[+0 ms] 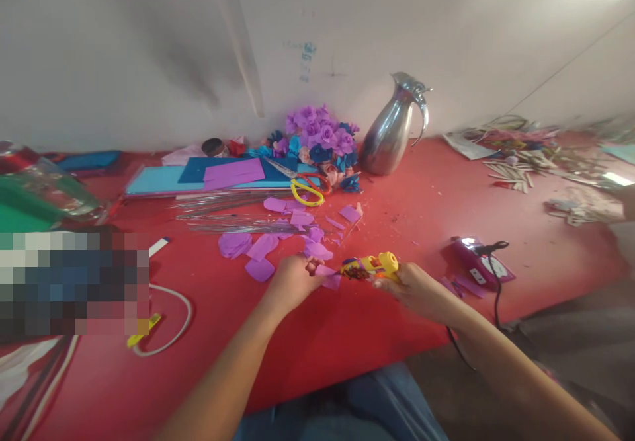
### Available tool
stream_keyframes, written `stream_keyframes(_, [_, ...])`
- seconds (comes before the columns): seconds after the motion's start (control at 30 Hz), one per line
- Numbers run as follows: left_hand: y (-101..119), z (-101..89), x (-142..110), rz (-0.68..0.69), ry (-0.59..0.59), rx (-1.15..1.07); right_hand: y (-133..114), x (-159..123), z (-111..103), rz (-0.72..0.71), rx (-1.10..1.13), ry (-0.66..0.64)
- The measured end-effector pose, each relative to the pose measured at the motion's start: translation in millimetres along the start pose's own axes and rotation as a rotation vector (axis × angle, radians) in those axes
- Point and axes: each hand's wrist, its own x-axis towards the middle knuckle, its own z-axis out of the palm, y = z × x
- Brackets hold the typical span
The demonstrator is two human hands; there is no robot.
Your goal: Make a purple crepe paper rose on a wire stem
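My right hand is wrapped round a yellow hot glue gun, its nozzle pointing left. Pinched in my left hand is a purple paper petal, and the nozzle's tip is at its edge; whether they touch I cannot tell. Loose purple paper petals lie on the red table just beyond my left hand. Thin metal wires lie behind them. Scissors with yellow and orange handles rest by stacked colored paper sheets.
Purple paper flowers are heaped near the wall, with a steel jug beside them. At right sits a maroon power strip with a black plug. A white cable curls at left.
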Motion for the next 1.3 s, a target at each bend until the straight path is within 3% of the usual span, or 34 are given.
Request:
stream_keyframes(0.47, [-7.4, 0.2, 3.5, -0.054, 0.001, 0.041, -11.4, -7.5, -12.5, 0.008, 0.053, 0.037])
stream_keyframes(0.8, [-8.1, 0.9, 5.6, -0.032, 0.004, 0.067, -16.3, -10.2, -0.7, -0.074, 0.086, -0.048])
stream_keyframes(1.3, [-7.7, 0.6, 4.0, -0.042, -0.001, 0.123, -10.8, -11.0, -0.7, 0.006, -0.005, -0.033])
